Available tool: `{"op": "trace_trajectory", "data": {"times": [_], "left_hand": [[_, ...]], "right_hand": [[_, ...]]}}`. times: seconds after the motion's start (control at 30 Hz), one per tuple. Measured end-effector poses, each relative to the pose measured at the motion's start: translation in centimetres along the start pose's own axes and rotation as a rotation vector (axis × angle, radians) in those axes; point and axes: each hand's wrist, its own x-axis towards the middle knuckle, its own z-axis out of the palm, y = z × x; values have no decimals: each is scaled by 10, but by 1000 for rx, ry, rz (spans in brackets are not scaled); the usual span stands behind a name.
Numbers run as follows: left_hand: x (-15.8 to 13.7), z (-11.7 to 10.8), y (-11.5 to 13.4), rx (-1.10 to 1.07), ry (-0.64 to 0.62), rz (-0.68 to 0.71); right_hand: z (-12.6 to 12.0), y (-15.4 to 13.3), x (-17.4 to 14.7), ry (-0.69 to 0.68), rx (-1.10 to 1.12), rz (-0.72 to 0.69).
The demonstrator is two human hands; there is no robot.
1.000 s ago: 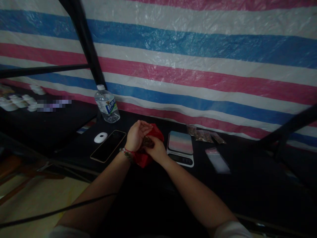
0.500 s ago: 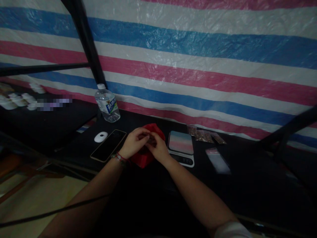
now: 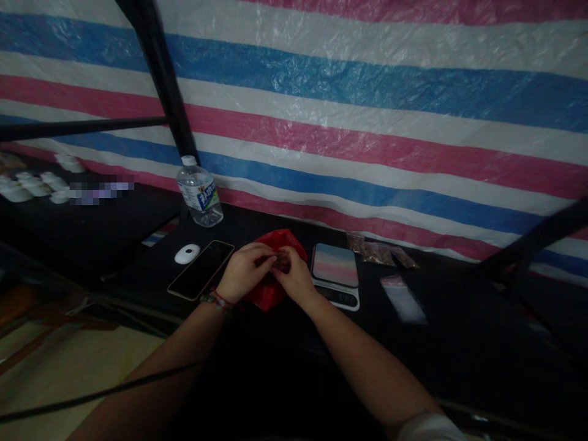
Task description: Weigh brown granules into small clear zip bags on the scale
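My left hand (image 3: 243, 271) and my right hand (image 3: 296, 278) meet over a red plastic bag (image 3: 267, 296), fingertips nearly touching. The fingers of both are bent and closed around something small and brownish, too dark to make out. A beaded bracelet is on my left wrist. Just right of my right hand lies a small kitchen scale (image 3: 335, 264) with a pale blue and pink top. Left of my left hand is a dark phone (image 3: 202, 269), with a smooth white rounded object (image 3: 187, 253) beside it.
A clear bottle (image 3: 199, 195) stands behind the phone. Several small bags of brown bits (image 3: 377, 253) lie behind and right of the scale, with empty-looking clear zip bags (image 3: 403, 299) nearer me. White bottles (image 3: 30, 185) stand far left. A striped plastic sheet (image 3: 367, 128) hangs behind.
My left hand has shifted slightly left and its fingers lie lower over the bag. The red bag shows a little more. Everything else stays in place.
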Motion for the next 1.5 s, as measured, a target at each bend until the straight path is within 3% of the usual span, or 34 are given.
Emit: {"op": "trace_trajectory", "data": {"times": [0.23, 0.43, 0.6, 0.73, 0.9, 1.03, 1.13, 1.37, 1.5], "left_hand": [[0, -17, 2, -12, -39, -63], [-3, -34, 9, 86, -517, 16], [-6, -28, 12, 145, -657, 90], [-13, -14, 2, 179, -604, 108], [-13, 13, -17, 261, -601, 46], [9, 34, -25, 281, -612, 20], [38, 44, -26, 277, -685, 19], [99, 59, -30, 279, -656, 86], [102, 67, -40, 325, -433, 12]], "right_hand": [[-8, -2, 4, 35, -155, -25], [-8, -3, 3, -8, -188, 22], [-8, -6, 3, -42, -199, -1], [-25, -16, 10, 6, -225, -21], [-81, -14, 19, 46, -351, -103], [-137, 10, 14, 122, -535, -145], [-164, 28, 6, 165, -621, -172], [-173, 41, -9, 194, -637, -146], [-176, 40, -9, 227, -682, -152]]}}
